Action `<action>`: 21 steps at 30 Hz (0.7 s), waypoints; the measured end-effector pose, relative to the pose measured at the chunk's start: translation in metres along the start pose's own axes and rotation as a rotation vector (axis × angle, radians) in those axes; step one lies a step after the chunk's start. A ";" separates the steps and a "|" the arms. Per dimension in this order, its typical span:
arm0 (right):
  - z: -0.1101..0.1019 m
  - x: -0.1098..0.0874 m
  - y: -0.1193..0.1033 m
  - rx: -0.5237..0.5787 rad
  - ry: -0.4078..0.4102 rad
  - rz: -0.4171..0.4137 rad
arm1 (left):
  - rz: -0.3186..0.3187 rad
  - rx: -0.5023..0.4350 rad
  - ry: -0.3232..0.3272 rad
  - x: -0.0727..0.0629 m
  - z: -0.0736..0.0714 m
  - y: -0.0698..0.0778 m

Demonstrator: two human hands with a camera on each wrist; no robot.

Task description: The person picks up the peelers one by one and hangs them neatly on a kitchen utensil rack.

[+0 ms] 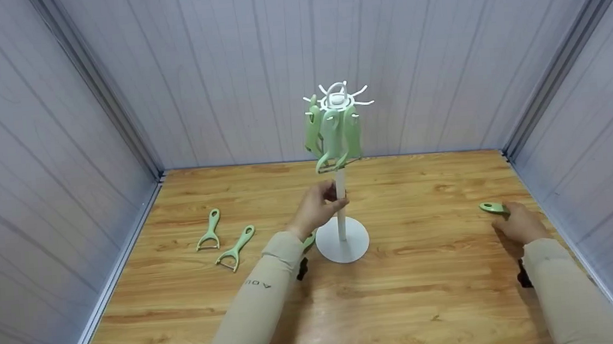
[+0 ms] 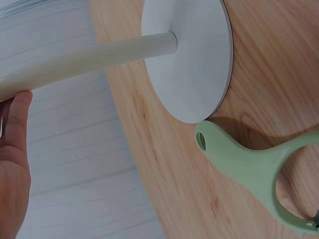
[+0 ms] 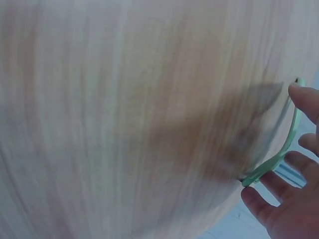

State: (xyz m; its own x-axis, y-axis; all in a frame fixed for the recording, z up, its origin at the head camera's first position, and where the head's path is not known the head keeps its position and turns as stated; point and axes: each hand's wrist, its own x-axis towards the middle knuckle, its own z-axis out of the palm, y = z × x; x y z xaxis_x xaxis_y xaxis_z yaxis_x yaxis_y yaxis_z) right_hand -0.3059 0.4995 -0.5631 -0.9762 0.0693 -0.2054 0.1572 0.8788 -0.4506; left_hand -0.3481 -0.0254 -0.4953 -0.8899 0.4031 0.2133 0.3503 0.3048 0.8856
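My left hand point(image 1: 315, 209) grips the pole point(image 1: 343, 226) of a white stand with a round base and a ring of hooks on top. Several light green peelers point(image 1: 332, 134) hang from those hooks. Another green peeler point(image 2: 244, 164) lies on the table by the base, mostly behind my left wrist in the head view. Far to the right, my right hand point(image 1: 521, 223) holds a green peeler point(image 1: 491, 208) by its wide blade end, the handle pointing left. In the right wrist view, the fingertips point(image 3: 256, 201) and thumb are at this peeler's curved frame.
Two more green peelers, one farther back point(image 1: 210, 234) and one nearer point(image 1: 242, 245), lie left of the stand. Pale panel walls point(image 1: 222, 74) enclose the wooden table point(image 1: 425, 294) at the back and both sides. Several hooks point(image 1: 362, 102) at the stand's top carry nothing.
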 end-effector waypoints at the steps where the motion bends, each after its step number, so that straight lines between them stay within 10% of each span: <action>1: 0.000 0.000 -0.001 -0.013 0.002 -0.004 | 0.000 -0.001 0.001 0.000 0.000 0.000; 21: 0.021 -0.013 -0.041 -0.032 0.020 -0.072 | 0.002 -0.032 0.005 0.002 0.001 -0.001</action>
State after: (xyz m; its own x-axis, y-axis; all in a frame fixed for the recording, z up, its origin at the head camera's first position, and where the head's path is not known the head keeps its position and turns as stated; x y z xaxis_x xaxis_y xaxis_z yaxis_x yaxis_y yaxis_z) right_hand -0.2965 0.4522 -0.5602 -0.9877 0.0150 -0.1559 0.0823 0.8965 -0.4353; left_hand -0.3500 -0.0245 -0.4966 -0.8907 0.3996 0.2167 0.3424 0.2765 0.8980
